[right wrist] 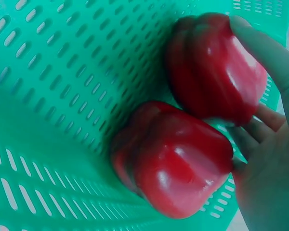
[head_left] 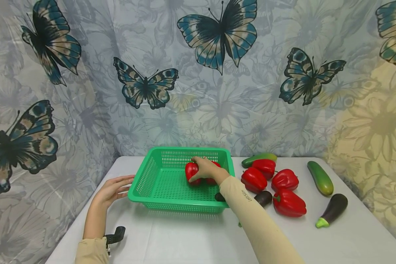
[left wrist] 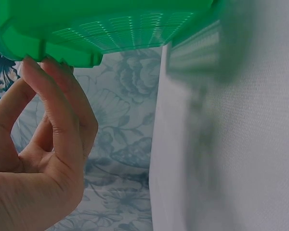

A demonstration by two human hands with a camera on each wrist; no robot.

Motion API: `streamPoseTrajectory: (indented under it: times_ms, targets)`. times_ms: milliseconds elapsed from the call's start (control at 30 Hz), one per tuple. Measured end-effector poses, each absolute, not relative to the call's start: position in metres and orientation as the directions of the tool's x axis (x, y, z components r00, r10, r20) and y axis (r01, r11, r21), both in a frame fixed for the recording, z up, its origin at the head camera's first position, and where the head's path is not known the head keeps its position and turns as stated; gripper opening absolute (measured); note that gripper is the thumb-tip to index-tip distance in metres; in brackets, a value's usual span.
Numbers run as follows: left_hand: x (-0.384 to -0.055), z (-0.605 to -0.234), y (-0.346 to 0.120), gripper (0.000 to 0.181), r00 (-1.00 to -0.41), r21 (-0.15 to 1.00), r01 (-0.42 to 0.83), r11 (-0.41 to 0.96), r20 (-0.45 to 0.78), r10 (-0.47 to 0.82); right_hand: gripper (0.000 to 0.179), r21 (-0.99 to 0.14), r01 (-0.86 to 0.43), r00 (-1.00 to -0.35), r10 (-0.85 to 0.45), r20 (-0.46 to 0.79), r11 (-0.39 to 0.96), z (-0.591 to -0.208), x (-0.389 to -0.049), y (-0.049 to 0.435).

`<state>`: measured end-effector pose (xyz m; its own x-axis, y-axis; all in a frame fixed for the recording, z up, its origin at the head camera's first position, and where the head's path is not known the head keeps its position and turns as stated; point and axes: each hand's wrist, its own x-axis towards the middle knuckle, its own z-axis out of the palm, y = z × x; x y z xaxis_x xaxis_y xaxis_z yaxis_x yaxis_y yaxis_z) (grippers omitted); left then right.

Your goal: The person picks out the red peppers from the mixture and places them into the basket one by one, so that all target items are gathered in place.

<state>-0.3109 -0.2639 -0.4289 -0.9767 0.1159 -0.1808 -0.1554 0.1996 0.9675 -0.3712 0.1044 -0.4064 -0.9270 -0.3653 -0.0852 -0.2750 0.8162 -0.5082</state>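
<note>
Inside a green plastic basket (head_left: 181, 207), my right hand (head_left: 207, 170) holds a red bell pepper (head_left: 191, 173), thumb on one side and fingers on the other. A second bell pepper (right wrist: 176, 163) lies right beside it on the basket floor, partly hidden behind the hand in the head view. My left hand (head_left: 110, 190) is at the basket's left end, its extended fingertips (left wrist: 31, 65) right at the rim.
To the right of the basket lie several red peppers (head_left: 288, 203), zucchini (head_left: 320, 178) and eggplants (head_left: 333, 209). My right sleeve (head_left: 260, 223) partly covers one eggplant (head_left: 264, 198). Butterfly-patterned cloth (head_left: 198, 121) stands behind the white table (head_left: 171, 238).
</note>
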Motion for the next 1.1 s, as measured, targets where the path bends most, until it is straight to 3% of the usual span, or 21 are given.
streamPoseTrajectory:
  times_ms: [400,1100]
  targets:
    - [-0.309,-0.427,-0.262,0.057,-0.978,0.961,-0.167,0.220,-0.190,0.086,0.088,-0.602,-0.300,-0.913,-0.405,-0.042,0.740,-0.395,-0.370,0.106]
    - [-0.308,-0.426,-0.262,0.058,-0.977,0.964,-0.170,0.204,-0.193,0.095,0.088,-0.650,-0.360,-0.909,-0.409,0.082,0.669,-0.360,-0.358,0.122]
